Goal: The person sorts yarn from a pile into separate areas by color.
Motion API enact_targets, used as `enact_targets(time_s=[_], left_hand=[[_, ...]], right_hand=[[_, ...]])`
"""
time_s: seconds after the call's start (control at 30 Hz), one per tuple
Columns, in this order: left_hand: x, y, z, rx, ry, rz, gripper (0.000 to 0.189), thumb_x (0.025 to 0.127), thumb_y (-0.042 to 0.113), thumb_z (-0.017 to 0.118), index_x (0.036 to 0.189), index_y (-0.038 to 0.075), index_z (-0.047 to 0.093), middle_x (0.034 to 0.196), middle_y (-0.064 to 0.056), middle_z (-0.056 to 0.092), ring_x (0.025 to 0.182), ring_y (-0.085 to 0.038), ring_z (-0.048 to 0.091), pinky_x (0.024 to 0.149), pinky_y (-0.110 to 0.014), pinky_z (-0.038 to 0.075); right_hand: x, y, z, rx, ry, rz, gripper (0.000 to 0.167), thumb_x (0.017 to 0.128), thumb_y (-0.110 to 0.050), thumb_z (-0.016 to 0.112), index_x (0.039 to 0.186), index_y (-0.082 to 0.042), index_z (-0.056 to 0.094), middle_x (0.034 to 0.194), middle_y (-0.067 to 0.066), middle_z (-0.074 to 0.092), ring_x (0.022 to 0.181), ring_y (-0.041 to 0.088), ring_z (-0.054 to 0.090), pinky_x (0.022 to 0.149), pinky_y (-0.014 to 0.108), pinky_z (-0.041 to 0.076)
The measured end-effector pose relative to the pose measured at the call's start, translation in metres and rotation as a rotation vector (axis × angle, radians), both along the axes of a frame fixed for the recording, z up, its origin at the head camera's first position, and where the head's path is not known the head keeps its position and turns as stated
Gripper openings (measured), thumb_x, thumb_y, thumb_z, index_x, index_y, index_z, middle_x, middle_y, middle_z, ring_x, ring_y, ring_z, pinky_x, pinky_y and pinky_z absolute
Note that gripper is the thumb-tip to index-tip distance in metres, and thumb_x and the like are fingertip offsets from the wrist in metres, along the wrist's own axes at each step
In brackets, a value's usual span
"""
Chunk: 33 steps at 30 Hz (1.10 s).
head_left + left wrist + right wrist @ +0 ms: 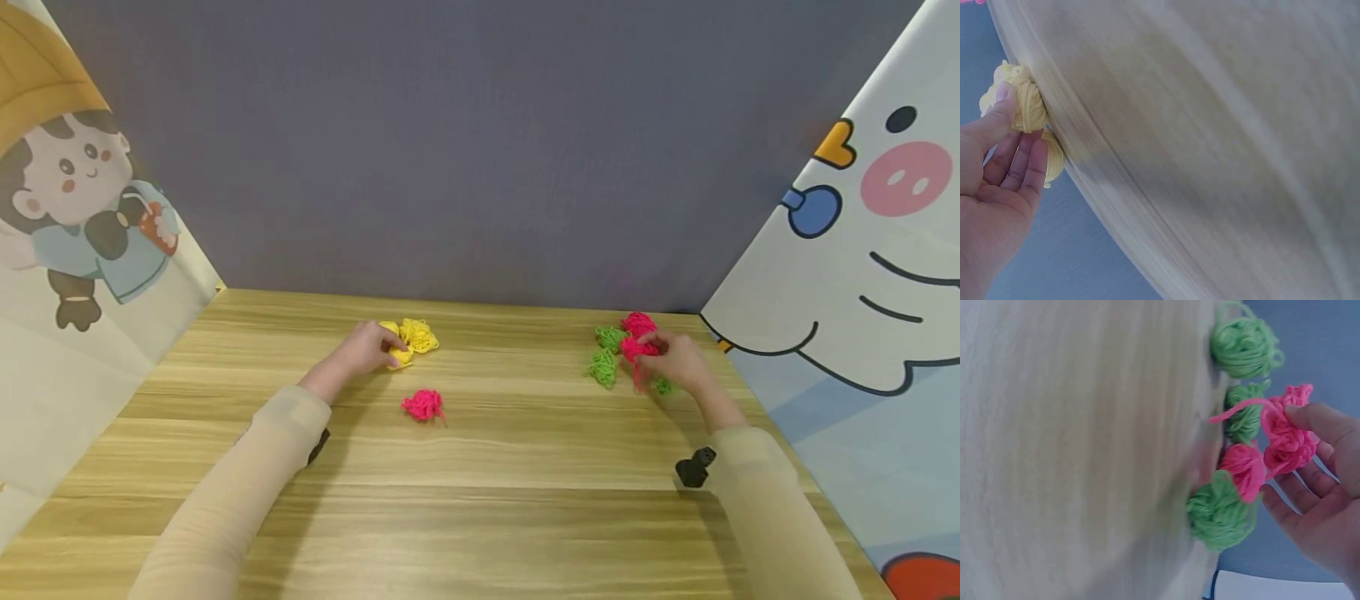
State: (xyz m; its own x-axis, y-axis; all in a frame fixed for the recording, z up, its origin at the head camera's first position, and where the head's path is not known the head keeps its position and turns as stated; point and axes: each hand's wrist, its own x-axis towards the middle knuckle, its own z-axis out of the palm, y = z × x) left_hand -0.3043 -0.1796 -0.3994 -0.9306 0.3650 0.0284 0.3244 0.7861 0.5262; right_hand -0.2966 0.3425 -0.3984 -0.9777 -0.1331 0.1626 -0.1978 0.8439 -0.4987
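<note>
My left hand [365, 346] is at the back left of the wooden table, its thumb and fingers pinching a yellow yarn ball [1030, 107]. Right beside that ball lies another yellow yarn ball [420, 335], with more yellow yarn partly hidden by the hand. At the back right, my right hand [677, 360] pinches a pink yarn ball [1288, 432] between thumb and fingers, a loose strand trailing from it. A second pink yarn ball [1244, 469] sits close by among green yarn balls [1222, 512]. Between the hands lies a single pink yarn ball [425, 405].
The wooden table [480, 517] meets a dark grey panel [465, 150] at its back edge. Cartoon-printed panels stand at the left [45, 375] and right [840, 283]. A black device [693, 468] shows at the right wrist.
</note>
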Motion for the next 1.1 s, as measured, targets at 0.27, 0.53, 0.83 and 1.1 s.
enact_targets(time_s=[0.27,0.53,0.83,1.1], left_hand=[[0.001,0.000,0.001,0.010,0.007,-0.016,0.024,0.079,0.008,0.075,0.102,0.003,0.072,0.100,-0.012,0.071,0.084,-0.021,0.063,0.077,-0.036,0.054],[0.004,-0.004,-0.003,0.039,-0.005,-0.018,0.027,0.081,0.009,0.074,0.108,0.006,0.070,0.105,-0.011,0.068,0.091,-0.022,0.059,0.082,-0.039,0.051],[0.002,-0.009,-0.012,0.138,-0.018,-0.030,0.031,0.082,0.009,0.073,0.112,0.006,0.068,0.115,-0.013,0.064,0.102,-0.027,0.058,0.088,-0.043,0.050],[0.002,-0.012,-0.011,0.217,-0.066,-0.013,0.032,0.082,0.010,0.073,0.114,0.006,0.066,0.118,-0.014,0.063,0.105,-0.031,0.059,0.089,-0.043,0.050]], right_hand=[[0.009,-0.008,0.019,-0.045,0.017,0.016,0.031,0.085,-0.017,0.070,0.108,0.002,0.063,0.100,0.023,0.067,0.090,0.034,0.064,0.067,0.030,0.052],[0.020,-0.019,0.035,-0.062,0.004,0.010,0.040,0.087,-0.026,0.068,0.116,0.002,0.060,0.110,0.025,0.063,0.102,0.041,0.060,0.080,0.048,0.053],[0.036,-0.039,0.049,-0.095,0.048,0.048,0.038,0.085,-0.026,0.071,0.113,-0.002,0.061,0.107,0.021,0.066,0.100,0.038,0.062,0.078,0.044,0.053],[0.050,-0.060,0.057,-0.154,0.112,0.099,0.031,0.082,-0.020,0.074,0.108,-0.006,0.065,0.107,0.017,0.067,0.094,0.032,0.066,0.065,0.018,0.051]])
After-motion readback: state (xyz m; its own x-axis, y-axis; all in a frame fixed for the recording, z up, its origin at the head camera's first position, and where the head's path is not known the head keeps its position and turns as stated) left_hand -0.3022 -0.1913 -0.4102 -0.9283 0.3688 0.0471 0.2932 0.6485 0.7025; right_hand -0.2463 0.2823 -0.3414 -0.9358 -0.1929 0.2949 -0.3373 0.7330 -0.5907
